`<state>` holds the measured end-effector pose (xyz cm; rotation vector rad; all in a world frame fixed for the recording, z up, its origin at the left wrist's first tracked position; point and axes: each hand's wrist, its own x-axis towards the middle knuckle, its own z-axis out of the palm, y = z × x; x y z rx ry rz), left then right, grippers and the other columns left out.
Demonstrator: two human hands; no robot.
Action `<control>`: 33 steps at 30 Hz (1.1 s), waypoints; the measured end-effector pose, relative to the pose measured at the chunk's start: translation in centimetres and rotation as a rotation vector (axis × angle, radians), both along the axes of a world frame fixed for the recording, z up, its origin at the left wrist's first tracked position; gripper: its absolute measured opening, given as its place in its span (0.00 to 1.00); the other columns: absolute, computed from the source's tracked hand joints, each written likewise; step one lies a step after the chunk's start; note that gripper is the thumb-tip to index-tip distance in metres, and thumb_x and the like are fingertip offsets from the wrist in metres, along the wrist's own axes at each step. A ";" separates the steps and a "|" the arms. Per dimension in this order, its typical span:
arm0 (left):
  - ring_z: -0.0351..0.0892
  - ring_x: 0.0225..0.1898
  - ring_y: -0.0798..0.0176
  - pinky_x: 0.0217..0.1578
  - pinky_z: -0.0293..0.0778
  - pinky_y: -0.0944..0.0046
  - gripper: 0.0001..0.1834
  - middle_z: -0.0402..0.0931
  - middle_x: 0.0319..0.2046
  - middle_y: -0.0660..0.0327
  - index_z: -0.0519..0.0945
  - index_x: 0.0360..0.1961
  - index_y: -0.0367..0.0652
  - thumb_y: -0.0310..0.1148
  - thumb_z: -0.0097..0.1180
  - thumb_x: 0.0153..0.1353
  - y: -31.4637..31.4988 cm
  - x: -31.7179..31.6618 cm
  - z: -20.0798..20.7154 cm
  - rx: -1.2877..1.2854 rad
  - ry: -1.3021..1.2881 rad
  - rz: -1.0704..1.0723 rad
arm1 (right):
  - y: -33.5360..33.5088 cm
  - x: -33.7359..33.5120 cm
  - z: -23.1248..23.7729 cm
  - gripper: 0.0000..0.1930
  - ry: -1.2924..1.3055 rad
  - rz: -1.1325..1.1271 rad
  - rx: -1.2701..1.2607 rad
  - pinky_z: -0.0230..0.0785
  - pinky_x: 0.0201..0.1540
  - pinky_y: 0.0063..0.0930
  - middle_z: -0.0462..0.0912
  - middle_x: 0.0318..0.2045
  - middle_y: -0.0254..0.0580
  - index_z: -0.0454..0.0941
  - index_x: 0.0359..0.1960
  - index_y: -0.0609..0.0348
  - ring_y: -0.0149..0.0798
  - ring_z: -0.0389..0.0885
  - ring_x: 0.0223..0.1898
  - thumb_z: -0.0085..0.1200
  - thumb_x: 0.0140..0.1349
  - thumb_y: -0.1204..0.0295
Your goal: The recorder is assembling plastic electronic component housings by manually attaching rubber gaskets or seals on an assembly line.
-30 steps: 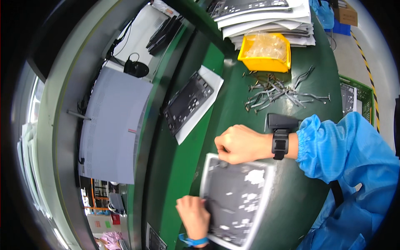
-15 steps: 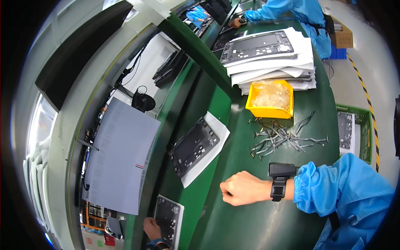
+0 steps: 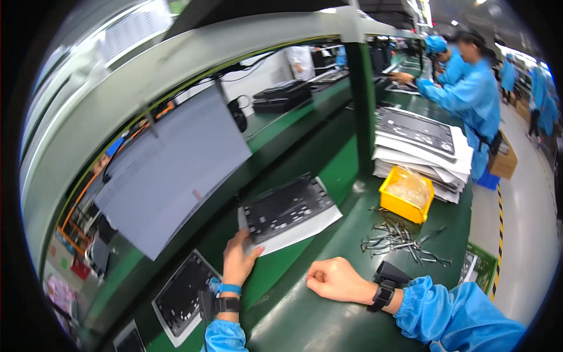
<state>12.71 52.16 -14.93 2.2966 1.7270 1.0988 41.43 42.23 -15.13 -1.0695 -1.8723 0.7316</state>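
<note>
Moved from the lower panel (image 3: 185, 296) since the earlier frame, the left hand (image 3: 239, 261) meets the near-left corner of the upper panel (image 3: 287, 206) on the green strip (image 3: 271, 273), open bench (image 3: 287, 314) separating it from the clenched right hand (image 3: 338, 280), the left grip too blurred to determine and a third panel (image 3: 130, 340) cut off below.
</note>
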 end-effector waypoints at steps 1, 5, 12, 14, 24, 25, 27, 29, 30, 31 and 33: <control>0.81 0.58 0.41 0.61 0.77 0.49 0.31 0.84 0.55 0.46 0.81 0.62 0.41 0.36 0.75 0.57 -0.2 0.0 0.2 0.041 0.042 -0.089 | 0.0 -0.1 0.0 0.09 -0.023 0.029 0.007 0.79 0.32 0.42 0.86 0.21 0.46 0.85 0.30 0.62 0.49 0.87 0.24 0.62 0.60 0.68; 0.79 0.60 0.42 0.63 0.74 0.50 0.19 0.85 0.55 0.48 0.90 0.51 0.43 0.34 0.73 0.58 -1.1 0.5 0.6 -0.013 -0.009 -0.096 | 0.0 -0.3 -0.1 0.09 0.012 0.002 -0.004 0.77 0.29 0.36 0.85 0.19 0.45 0.85 0.29 0.64 0.44 0.85 0.20 0.63 0.59 0.69; 0.81 0.56 0.45 0.60 0.76 0.50 0.20 0.85 0.53 0.52 0.92 0.47 0.44 0.35 0.77 0.52 -2.0 0.6 0.7 -0.034 0.026 -0.116 | 0.1 0.2 0.3 0.08 0.031 -0.009 0.008 0.78 0.30 0.38 0.85 0.19 0.46 0.86 0.30 0.65 0.45 0.85 0.21 0.63 0.59 0.70; 0.81 0.54 0.45 0.58 0.76 0.50 0.17 0.85 0.51 0.54 0.92 0.44 0.43 0.34 0.76 0.52 -2.4 1.0 0.7 -0.057 0.091 -0.071 | 0.2 0.3 0.3 0.09 0.030 -0.006 -0.003 0.78 0.31 0.38 0.86 0.20 0.47 0.86 0.30 0.64 0.46 0.86 0.22 0.63 0.59 0.70; 0.82 0.45 0.45 0.50 0.78 0.49 0.14 0.84 0.39 0.52 0.89 0.40 0.37 0.30 0.67 0.52 -1.7 7.5 2.2 0.148 0.207 -0.216 | 0.4 0.0 0.0 0.09 0.001 -0.031 0.034 0.80 0.33 0.39 0.87 0.22 0.48 0.86 0.30 0.63 0.48 0.88 0.24 0.62 0.58 0.68; 0.82 0.45 0.45 0.50 0.78 0.49 0.14 0.84 0.39 0.52 0.89 0.40 0.37 0.30 0.67 0.52 -1.5 7.6 1.9 0.156 0.200 -0.229 | 0.5 -0.2 -0.1 0.09 0.020 -0.028 0.027 0.80 0.33 0.40 0.86 0.22 0.49 0.86 0.30 0.63 0.49 0.88 0.24 0.62 0.58 0.68; 0.81 0.45 0.48 0.48 0.76 0.49 0.09 0.82 0.37 0.55 0.87 0.35 0.37 0.30 0.65 0.55 -1.4 7.6 1.0 0.172 0.374 -0.138 | 0.4 -0.3 0.0 0.09 -0.002 -0.019 0.025 0.80 0.33 0.40 0.86 0.22 0.49 0.86 0.30 0.63 0.49 0.88 0.25 0.61 0.58 0.69; 0.80 0.44 0.49 0.46 0.75 0.49 0.05 0.80 0.34 0.55 0.84 0.30 0.38 0.29 0.64 0.56 -1.3 8.0 0.6 0.243 0.416 -0.149 | 0.5 -0.2 0.1 0.09 0.001 -0.026 0.023 0.80 0.33 0.41 0.86 0.22 0.49 0.85 0.29 0.63 0.50 0.88 0.25 0.61 0.58 0.69; 0.80 0.43 0.49 0.44 0.75 0.49 0.05 0.79 0.33 0.55 0.83 0.29 0.38 0.29 0.64 0.56 -1.4 8.1 0.6 0.244 0.419 -0.090 | 0.5 -0.1 0.1 0.09 0.002 -0.012 0.021 0.80 0.33 0.41 0.86 0.22 0.49 0.85 0.29 0.64 0.50 0.87 0.25 0.61 0.58 0.69; 0.80 0.42 0.49 0.43 0.74 0.48 0.05 0.79 0.33 0.55 0.82 0.29 0.39 0.29 0.64 0.55 -1.5 8.2 0.6 0.245 0.423 -0.030 | 0.5 0.0 0.1 0.09 0.004 -0.014 0.022 0.80 0.33 0.41 0.86 0.22 0.49 0.85 0.29 0.64 0.50 0.87 0.25 0.61 0.58 0.69; 0.78 0.41 0.49 0.42 0.73 0.48 0.05 0.79 0.33 0.55 0.81 0.29 0.40 0.29 0.63 0.55 -1.6 8.0 0.5 0.258 0.431 -0.027 | 0.5 0.2 0.2 0.10 0.026 -0.023 -0.005 0.80 0.34 0.39 0.87 0.23 0.51 0.85 0.31 0.66 0.49 0.88 0.25 0.61 0.59 0.69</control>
